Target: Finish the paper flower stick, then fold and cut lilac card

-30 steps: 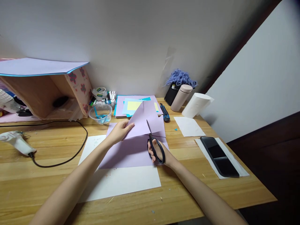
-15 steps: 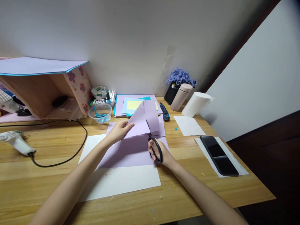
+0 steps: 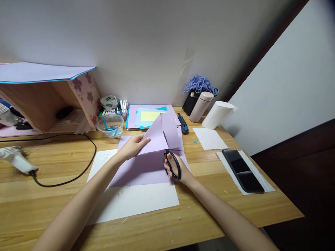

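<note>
A sheet of lilac paper (image 3: 141, 169) lies on a white sheet (image 3: 136, 202) in the middle of the wooden desk (image 3: 52, 167). Its upper part is folded up into a flap (image 3: 159, 136). My left hand (image 3: 133, 146) pinches the flap's left side and holds it raised. My right hand (image 3: 176, 170) grips black scissors (image 3: 171, 160), fingers through the loops. The blades point away from me and reach into the paper under the flap, their tips hidden by it.
A glue gun (image 3: 15, 160) with a black cable (image 3: 78, 170) lies at the left. A clear bowl (image 3: 110, 125), markers (image 3: 115, 108), a paper stack (image 3: 149, 115), a utility knife (image 3: 182, 123), a flask (image 3: 201, 106), a paper roll (image 3: 218, 115) line the back. A phone (image 3: 242, 170) lies right.
The scissors have moved forward into the lilac paper, so their blades are now mostly hidden under the flap. My left hand has kept its hold on the flap.
</note>
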The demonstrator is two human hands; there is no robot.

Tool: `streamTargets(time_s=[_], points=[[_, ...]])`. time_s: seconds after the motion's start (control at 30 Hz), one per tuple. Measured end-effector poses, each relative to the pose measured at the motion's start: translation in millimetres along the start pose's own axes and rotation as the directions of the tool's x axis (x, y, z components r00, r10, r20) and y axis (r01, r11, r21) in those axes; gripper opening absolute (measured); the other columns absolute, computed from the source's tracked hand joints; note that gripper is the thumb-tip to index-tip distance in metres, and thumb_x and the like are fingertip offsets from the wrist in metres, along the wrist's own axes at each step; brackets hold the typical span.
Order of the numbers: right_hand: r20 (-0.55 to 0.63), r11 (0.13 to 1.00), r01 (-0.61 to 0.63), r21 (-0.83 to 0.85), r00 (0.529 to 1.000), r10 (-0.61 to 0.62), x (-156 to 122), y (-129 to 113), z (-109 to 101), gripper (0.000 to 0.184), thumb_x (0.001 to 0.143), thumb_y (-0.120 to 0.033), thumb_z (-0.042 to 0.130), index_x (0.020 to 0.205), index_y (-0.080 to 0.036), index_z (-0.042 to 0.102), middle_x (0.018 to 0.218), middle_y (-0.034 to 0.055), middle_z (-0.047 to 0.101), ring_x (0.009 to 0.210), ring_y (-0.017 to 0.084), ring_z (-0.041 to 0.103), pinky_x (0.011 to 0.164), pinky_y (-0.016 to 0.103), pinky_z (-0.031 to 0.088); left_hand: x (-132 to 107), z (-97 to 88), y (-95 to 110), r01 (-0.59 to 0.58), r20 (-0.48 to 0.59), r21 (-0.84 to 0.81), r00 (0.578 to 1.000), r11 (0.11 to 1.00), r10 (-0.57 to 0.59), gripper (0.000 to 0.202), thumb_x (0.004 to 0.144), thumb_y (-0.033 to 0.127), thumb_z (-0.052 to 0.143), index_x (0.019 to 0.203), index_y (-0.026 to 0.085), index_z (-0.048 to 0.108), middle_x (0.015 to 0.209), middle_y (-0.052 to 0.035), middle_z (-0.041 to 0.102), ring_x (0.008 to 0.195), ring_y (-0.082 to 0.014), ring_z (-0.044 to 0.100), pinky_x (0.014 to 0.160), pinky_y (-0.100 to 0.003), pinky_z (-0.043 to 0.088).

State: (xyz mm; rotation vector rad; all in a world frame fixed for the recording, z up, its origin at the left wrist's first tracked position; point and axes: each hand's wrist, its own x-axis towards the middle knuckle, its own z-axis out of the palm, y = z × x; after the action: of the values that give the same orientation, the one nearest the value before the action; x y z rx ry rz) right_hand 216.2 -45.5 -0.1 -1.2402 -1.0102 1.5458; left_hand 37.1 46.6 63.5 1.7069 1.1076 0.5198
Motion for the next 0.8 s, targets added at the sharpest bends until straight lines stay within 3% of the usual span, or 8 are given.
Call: streamTargets(time_s=[0.17, 0.3, 0.53, 0.7, 0.8], points=[[0.006, 1.0, 0.003, -0.031, 1.0, -0.003, 0.9, 1.1, -1.2, 0.061, 0.063, -0.079, 0.045, 0.075, -0.019, 0.042, 0.047, -0.0099, 0.04, 0.028, 0.004, 0.037, 0.028, 0.018, 0.039, -0.3, -0.6, 1.0, 0.009, 0.003, -0.005, 1.0, 1.0, -0.009, 0.038, 0.078, 0.053, 0.048, 0.077, 0.015, 0.056, 0.046, 0.0076, 0.034, 0.032, -0.005, 0.031, 0.027, -0.017, 0.024], [-0.004, 0.995, 0.038, -0.091, 0.999, -0.038, -1.6, -4.6, -0.6, 0.062, 0.065, -0.08, 0.038, 0.074, -0.019, 0.042, 0.049, -0.0089, 0.04, 0.03, 0.004, 0.039, 0.031, 0.019, 0.041, -1.9, -0.8, 3.3, 0.021, 0.048, 0.001, 0.999, 1.0, -0.021, 0.041, 0.078, 0.053, 0.047, 0.088, 0.015, 0.059, 0.045, 0.0081, 0.034, 0.031, -0.0056, 0.031, 0.027, -0.017, 0.023], [-0.02, 0.997, 0.025, -0.066, 0.999, -0.026, -0.5, -1.7, -1.7, 0.056, 0.067, -0.075, 0.045, 0.076, -0.019, 0.042, 0.049, -0.0095, 0.04, 0.03, 0.004, 0.038, 0.028, 0.018, 0.038, -1.2, 0.1, 1.5, 0.026, 0.052, -0.034, 0.998, 0.999, -0.024, 0.039, 0.078, 0.053, 0.049, 0.085, 0.015, 0.059, 0.047, 0.0075, 0.035, 0.033, -0.005, 0.029, 0.028, -0.017, 0.022], [-0.003, 0.999, 0.017, -0.032, 1.0, -0.017, 2.3, 2.5, -3.9, 0.056, 0.067, -0.074, 0.047, 0.075, -0.019, 0.042, 0.047, -0.01, 0.039, 0.028, 0.004, 0.036, 0.027, 0.017, 0.037, 2.0, -3.7, -2.7, 0.017, 0.089, -0.105, 0.996, 0.994, -0.008, 0.04, 0.076, 0.053, 0.052, 0.086, 0.015, 0.062, 0.064, 0.0008, 0.057, 0.048, -0.0089, 0.047, 0.04, -0.018, 0.034], [0.038, 1.0, -0.01, -0.021, 0.999, 0.01, -0.3, 1.5, -2.1, 0.056, 0.066, -0.074, 0.048, 0.077, -0.019, 0.043, 0.048, -0.0096, 0.04, 0.029, 0.004, 0.036, 0.027, 0.017, 0.037, 5.6, -5.3, -6.4, 0.026, 0.051, -0.113, 0.998, 0.993, -0.02, 0.044, 0.074, 0.055, 0.052, 0.082, 0.014, 0.063, 0.072, -0.0026, 0.062, 0.06, -0.0127, 0.052, 0.048, -0.019, 0.038]])
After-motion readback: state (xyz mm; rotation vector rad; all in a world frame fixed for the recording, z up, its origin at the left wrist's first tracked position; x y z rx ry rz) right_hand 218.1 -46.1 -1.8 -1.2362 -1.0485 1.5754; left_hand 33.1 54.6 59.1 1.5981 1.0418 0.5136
